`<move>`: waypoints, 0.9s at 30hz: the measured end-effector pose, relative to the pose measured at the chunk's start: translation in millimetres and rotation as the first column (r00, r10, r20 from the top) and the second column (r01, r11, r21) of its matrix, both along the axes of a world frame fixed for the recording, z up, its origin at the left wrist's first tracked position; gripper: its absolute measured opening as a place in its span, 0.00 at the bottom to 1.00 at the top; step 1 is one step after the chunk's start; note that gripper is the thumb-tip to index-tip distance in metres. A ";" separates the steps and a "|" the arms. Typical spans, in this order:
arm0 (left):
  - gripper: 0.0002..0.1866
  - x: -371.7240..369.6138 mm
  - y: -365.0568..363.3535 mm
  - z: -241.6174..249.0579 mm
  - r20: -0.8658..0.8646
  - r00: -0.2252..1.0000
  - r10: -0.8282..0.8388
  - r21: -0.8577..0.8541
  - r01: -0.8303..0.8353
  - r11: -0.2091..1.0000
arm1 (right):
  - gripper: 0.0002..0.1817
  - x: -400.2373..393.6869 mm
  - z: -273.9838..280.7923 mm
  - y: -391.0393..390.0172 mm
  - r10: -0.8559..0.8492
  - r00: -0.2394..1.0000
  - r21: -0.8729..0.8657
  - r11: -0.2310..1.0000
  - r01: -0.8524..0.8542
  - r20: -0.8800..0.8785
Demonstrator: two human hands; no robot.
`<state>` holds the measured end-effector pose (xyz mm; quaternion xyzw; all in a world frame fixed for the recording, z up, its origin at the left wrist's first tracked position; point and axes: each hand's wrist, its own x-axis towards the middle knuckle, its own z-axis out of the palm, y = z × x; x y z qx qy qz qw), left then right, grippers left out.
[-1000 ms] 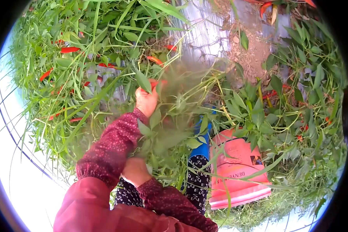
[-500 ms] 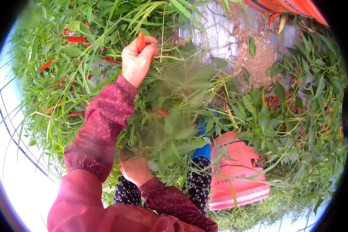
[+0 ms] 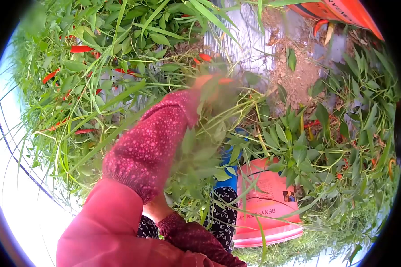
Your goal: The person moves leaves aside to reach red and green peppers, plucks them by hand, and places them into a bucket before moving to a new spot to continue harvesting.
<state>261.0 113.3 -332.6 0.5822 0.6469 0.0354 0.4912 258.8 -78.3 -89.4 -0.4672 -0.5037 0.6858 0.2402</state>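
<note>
My left hand (image 3: 203,82) is stretched out over the pepper plants, smeared by motion and partly behind blurred leaves. An orange-red chili pepper (image 3: 226,81) shows at its fingertips, and the hand seems closed on it. Just beyond it, a red chili pepper (image 3: 205,57) lies among the stems. My right hand (image 3: 158,209) is low down by my legs, mostly covered by my left sleeve; its fingers are hidden. Leafy pepper plants (image 3: 209,155) surround both hands.
A pink-red bucket (image 3: 267,200) stands beside my leg, with a blue boot (image 3: 229,178) close to it. Another orange-red container (image 3: 343,13) is at the top right. Silvery plastic sheeting (image 3: 245,40) and bare soil (image 3: 294,80) run between the plants. Red chilies (image 3: 81,49) hang at left.
My left hand has swung right and slightly down, from the left-hand plants toward the sheeting, with the chili pepper. My right hand has shifted a little lower behind the left sleeve.
</note>
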 end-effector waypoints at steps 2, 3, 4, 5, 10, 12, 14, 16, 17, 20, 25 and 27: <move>0.15 -6.8 -16.3 -30.2 0.008 0.998 -0.064 0.072 0.063 0.995 | 0.11 0.7 -1.2 -8.6 0.081 0.996 -0.017 0.997 -0.081 -0.022; 0.14 -10.7 -23.2 -47.6 0.012 0.992 -0.128 0.143 0.125 0.982 | 0.19 1.5 -2.0 -10.7 0.160 0.986 -0.033 0.986 -0.162 -0.045; 0.14 -12.0 -17.8 -67.8 0.012 0.992 -0.125 0.145 0.122 0.982 | 0.19 2.2 -1.9 -6.2 0.163 0.986 -0.032 0.986 -0.165 -0.045; 0.13 -11.7 -5.2 -90.7 0.268 0.821 0.504 -0.252 -0.445 0.859 | 0.13 3.1 -0.9 0.9 0.062 0.998 -0.018 0.998 -0.063 -0.015; 0.17 -13.2 44.0 -41.9 -0.278 0.879 0.388 -0.073 -0.422 0.904 | 0.09 -0.3 -0.4 -9.0 -0.352 0.909 -0.462 0.859 0.219 -0.224; 0.23 -9.2 55.7 -44.4 -0.419 0.808 0.413 -0.195 -0.525 0.829 | 0.10 6.3 -1.0 -12.6 -0.307 0.920 -0.471 0.867 0.164 -0.243; 0.25 -2.9 56.0 -41.3 -0.441 0.808 0.391 -0.205 -0.515 0.833 | 0.11 10.8 -1.1 -18.0 -0.276 0.926 -0.478 0.870 0.125 -0.259; 0.26 -4.6 52.4 -64.4 -0.413 0.871 0.267 -0.279 -0.400 0.873 | 0.12 11.9 -1.6 -24.4 -0.267 0.925 -0.502 0.859 0.102 -0.270; 0.28 -5.6 51.1 -74.3 -0.449 0.876 0.175 -0.260 -0.316 0.912 | 0.12 12.6 -1.6 -27.0 -0.264 0.924 -0.516 0.852 0.089 -0.277; 0.24 -20.2 41.2 -87.9 -0.343 0.878 0.333 -0.309 -0.440 0.843 | 0.14 6.6 -5.1 -30.1 -0.294 0.908 -0.597 0.800 0.063 -0.298; 0.08 -67.9 41.3 6.3 0.250 0.537 0.806 -0.362 -0.720 0.592 | 0.09 -0.2 -8.7 -2.4 0.454 0.891 0.035 0.890 -0.455 0.024; 0.09 -89.3 48.1 54.5 0.248 0.649 0.719 -0.307 -0.651 0.694 | 0.09 -4.2 -9.4 20.2 0.067 0.954 -0.324 0.932 -0.165 -0.294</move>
